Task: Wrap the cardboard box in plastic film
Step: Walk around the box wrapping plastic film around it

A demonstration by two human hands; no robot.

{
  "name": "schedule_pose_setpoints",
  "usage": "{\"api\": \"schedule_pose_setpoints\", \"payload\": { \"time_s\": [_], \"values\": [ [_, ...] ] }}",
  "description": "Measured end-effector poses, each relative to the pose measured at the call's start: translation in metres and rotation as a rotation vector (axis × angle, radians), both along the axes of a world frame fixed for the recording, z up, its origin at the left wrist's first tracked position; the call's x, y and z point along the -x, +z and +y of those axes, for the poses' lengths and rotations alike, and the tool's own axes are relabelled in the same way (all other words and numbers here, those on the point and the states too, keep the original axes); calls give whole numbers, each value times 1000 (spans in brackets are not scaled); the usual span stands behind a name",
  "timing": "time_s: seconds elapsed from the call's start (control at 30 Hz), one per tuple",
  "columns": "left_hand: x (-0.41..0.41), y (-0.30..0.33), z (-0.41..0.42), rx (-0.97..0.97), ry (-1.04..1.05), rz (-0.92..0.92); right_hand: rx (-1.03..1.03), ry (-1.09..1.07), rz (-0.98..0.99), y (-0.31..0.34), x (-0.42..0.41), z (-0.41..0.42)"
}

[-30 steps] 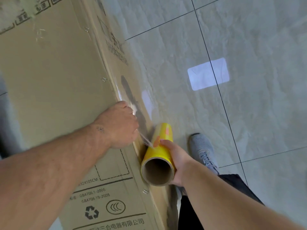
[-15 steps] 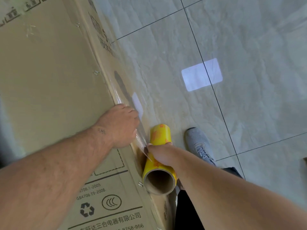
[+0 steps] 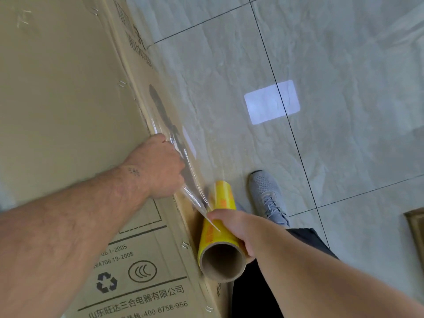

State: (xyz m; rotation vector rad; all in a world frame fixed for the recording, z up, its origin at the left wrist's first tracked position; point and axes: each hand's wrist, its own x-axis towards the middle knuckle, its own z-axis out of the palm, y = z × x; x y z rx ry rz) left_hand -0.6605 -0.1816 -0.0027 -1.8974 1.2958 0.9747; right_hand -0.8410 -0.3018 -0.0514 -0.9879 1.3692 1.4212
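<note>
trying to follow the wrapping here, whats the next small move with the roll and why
Probably draw the roll further along the box side, keeping the film taut. The left hand presses the film at the box's top edge, the right hand grips the roll close beside the box, and only a short stretch of film spans between them.

One large brown cardboard box (image 3: 68,99), printed with black text and symbols. One yellow roll of plastic film on a brown cardboard core (image 3: 220,235). One stretched sheet of clear plastic film (image 3: 192,193) between roll and box edge. Two bare hands: left (image 3: 158,166), right (image 3: 236,228). One grey lace-up sneaker (image 3: 267,196). One grey marbled tile floor (image 3: 344,65), with one bright rectangular light patch (image 3: 271,101). One brown object (image 3: 416,222) at the right margin, cropped, kind unclear.
</note>
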Motion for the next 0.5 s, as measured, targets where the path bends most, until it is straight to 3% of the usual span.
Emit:
{"api": "schedule_pose_setpoints", "payload": {
  "time_s": [0.1, 0.27, 0.5],
  "values": [
    [5, -4, 1, 26, -54, -26, -17, 174, -35, 4, -10, 0],
    [10, -10, 2, 51, 39, 102, -4, 181, -81, 2, -11, -2],
    [27, -16, 7, 53, -21, 38, 51, -278, 1, -12, 11, -4]
  ]
}}
